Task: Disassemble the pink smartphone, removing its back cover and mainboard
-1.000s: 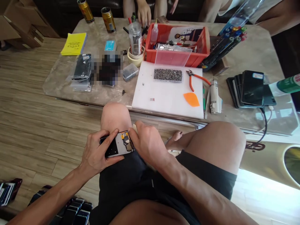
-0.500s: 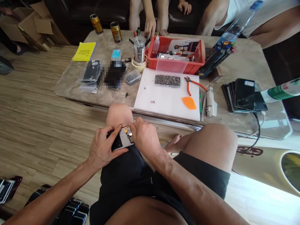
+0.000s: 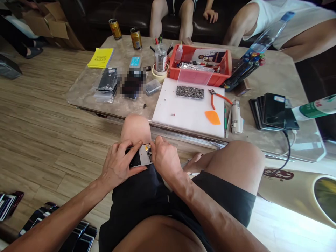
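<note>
"Where was the phone [image 3: 144, 158]?"

"Just left of the frame's centre and a bit low, over the person's left thigh near the knee. Its inside showed: black on the left, bare silver in the middle, small yellow and dark parts toward the right end."

"And the hands?"

"The left hand [image 3: 118, 159] gripped it from the left, index finger laid across its face, thumb along the lower edge. The right hand [image 3: 166, 154] was curled up against its right end. I couldn't tell whether that one pinched anything, since the knuckles hid the fingertips."

"What was on the table [image 3: 82, 87]?"

"Around the middle, a white foam sheet [image 3: 189, 119] with a tray of small metal bits [image 3: 190, 92]. Orange-handled pliers [image 3: 212, 101] lay to the tray's right, one handle reaching past the sheet's edge, with an orange pick [image 3: 212, 117] below them. A red bin [image 3: 220, 81] stood behind the sheet."

"Farther out?"

"A stack of phones [image 3: 274, 110] at the right, a yellow pad [image 3: 100, 57] at the upper left. Along the top, another person's hand [image 3: 210, 15] rested on the sofa [image 3: 98, 19]."
</note>
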Tool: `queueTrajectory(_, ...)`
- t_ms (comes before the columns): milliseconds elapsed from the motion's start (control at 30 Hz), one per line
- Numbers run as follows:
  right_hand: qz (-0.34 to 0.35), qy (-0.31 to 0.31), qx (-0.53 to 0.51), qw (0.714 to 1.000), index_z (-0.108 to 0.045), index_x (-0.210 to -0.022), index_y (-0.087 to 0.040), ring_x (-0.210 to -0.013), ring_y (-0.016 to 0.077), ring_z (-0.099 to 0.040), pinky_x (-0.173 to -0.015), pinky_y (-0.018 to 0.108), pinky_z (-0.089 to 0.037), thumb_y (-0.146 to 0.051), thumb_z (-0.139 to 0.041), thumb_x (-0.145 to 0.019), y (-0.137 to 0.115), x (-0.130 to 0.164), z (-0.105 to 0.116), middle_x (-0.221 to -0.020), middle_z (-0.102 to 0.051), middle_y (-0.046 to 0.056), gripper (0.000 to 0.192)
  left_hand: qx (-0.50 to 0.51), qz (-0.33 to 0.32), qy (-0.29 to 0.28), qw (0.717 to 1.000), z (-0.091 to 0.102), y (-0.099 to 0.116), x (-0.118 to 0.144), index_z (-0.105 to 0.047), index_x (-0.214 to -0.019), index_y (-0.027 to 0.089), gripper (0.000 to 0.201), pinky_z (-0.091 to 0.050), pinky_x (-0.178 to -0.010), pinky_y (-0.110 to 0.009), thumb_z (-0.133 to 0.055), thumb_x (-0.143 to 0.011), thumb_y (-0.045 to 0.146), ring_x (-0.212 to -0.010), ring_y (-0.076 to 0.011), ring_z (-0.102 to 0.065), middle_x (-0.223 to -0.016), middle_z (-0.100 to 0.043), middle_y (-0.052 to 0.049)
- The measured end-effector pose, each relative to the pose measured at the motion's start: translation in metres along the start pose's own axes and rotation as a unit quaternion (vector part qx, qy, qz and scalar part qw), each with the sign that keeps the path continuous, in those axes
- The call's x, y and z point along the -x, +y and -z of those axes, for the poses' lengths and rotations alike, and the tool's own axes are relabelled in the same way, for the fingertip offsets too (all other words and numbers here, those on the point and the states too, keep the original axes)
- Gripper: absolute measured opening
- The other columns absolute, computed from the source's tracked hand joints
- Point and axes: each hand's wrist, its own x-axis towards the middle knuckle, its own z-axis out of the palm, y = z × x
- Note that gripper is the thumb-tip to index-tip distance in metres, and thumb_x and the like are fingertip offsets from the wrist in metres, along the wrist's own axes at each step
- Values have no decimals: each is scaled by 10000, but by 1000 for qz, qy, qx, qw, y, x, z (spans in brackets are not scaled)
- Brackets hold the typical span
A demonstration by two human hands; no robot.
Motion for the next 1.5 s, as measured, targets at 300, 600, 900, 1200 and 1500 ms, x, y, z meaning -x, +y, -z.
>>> queueTrajectory(300,-14,-16,8,1000,-560,-985,-168,-709,237,-714,-578,301,-444,-312,-410,-1109,-1,2,10,-791,-687,85,242,3,13,0,1000,0,4,-2,-574,-1450,180,805,-514,-860,-448,-807,-796,587,-1006,-327,-537,-1210,-566,-156)
queueTrajectory(600,11,-19,64,998,-576,-971,-152,-658,245,-708,-549,297,-465,-323,-351,-1117,0,-9,13,-733,-670,103,318,-11,20,2,1000,1,8,-7,-623,-1419,150,795,-486,-823,-454,-806,-786,595,-964,-336,-545,-1179,-595,-166)
queueTrajectory(900,-24,-42,50,998,-548,-949,-184,-720,218,-719,-547,290,-377,-320,-381,-1119,11,27,-3,-853,-697,70,274,-43,38,19,998,-2,19,-7,-642,-1412,203,749,-456,-805,-427,-798,-798,602,-938,-314,-555,-1184,-616,-143)
queueTrajectory(1200,-48,-30,-4,998,-535,-916,-200,-710,192,-690,-566,290,-330,-337,-419,-1118,10,38,3,-849,-686,45,270,-27,54,31,998,-5,20,-2,-629,-1409,170,766,-463,-869,-447,-786,-806,616,-994,-333,-569,-1226,-600,-165)
queueTrajectory(1500,-30,45,-36,998,-506,-865,-230,-628,194,-630,-548,305,-379,-266,-474,-1084,10,56,-7,-748,-623,15,224,-16,44,20,999,-4,19,1,-600,-1417,179,761,-469,-886,-457,-765,-818,618,-1002,-332,-578,-1230,-570,-164)
